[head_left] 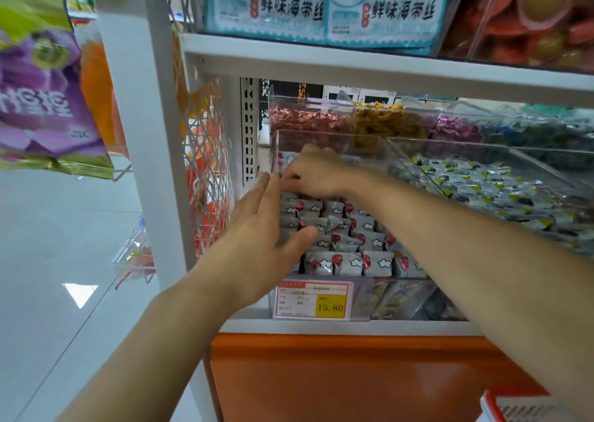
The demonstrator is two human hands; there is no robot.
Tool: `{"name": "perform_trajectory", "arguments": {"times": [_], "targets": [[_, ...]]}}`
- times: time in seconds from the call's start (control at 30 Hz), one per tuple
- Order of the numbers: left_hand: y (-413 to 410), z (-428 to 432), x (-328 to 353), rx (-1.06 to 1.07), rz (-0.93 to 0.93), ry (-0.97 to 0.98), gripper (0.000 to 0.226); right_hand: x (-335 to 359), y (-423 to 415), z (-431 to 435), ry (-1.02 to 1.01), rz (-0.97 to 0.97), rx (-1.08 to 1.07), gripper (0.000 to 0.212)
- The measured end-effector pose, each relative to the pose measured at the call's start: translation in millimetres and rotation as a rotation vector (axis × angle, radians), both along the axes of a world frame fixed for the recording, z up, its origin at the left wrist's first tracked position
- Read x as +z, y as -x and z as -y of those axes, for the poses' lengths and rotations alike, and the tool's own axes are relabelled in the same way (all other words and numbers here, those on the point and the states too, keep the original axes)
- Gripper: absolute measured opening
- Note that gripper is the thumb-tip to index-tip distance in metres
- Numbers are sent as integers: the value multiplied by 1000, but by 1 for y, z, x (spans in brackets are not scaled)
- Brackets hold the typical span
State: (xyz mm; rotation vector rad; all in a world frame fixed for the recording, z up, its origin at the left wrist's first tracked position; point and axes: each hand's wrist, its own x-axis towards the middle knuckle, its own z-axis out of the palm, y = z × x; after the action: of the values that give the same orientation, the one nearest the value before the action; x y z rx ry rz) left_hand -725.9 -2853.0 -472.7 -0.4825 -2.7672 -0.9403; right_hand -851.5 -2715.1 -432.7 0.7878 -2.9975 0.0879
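Observation:
A clear plastic bin point(369, 151) on a store shelf holds several small grey snack packets point(350, 262) printed with red and white clouds, lined up in rows. My left hand point(257, 244) lies flat with straight fingers against the bin's left side, thumb over the packets. My right hand point(313, 174) reaches into the back of the bin with fingers curled down over the packets at the rear; what the fingertips pinch is hidden. A price tag point(313, 299) reading 15.80 sits on the bin's front.
A second clear bin point(482, 151) of grey packets with yellow marks stands to the right. Bins of wrapped candies point(308, 120) fill the back row. The shelf above point(353, 58) carries blue seaweed packs. A white wire side panel point(205, 164) and hanging purple bags point(45, 100) are on the left.

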Motion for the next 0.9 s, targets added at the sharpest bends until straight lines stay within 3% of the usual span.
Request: {"name": "perform_trajectory", "arguments": {"times": [0.1,0.17,0.33,0.43,0.6,0.73,0.8,0.9], "targets": [[0,0,0,-11,1,3,88,9,7,0,237,33,-30,27],[0,0,1,-13,9,7,89,12,16,2,343,-50,-75,23],[0,1,2,-29,23,-16,89,0,29,14,15,-192,-113,16],[-1,1,2,-32,13,-18,89,-3,32,18,39,-203,-134,8],[1,2,1,-17,6,-49,88,13,16,13,478,-144,-94,7],[0,-1,5,51,-79,-96,78,25,-18,-7,758,-356,-138,5],[-2,-1,12,120,-185,-135,69,25,-45,-20,1027,-370,-189,10],[-9,-4,21,176,-304,-242,55,17,-92,-39,1422,-229,-216,14]]}}
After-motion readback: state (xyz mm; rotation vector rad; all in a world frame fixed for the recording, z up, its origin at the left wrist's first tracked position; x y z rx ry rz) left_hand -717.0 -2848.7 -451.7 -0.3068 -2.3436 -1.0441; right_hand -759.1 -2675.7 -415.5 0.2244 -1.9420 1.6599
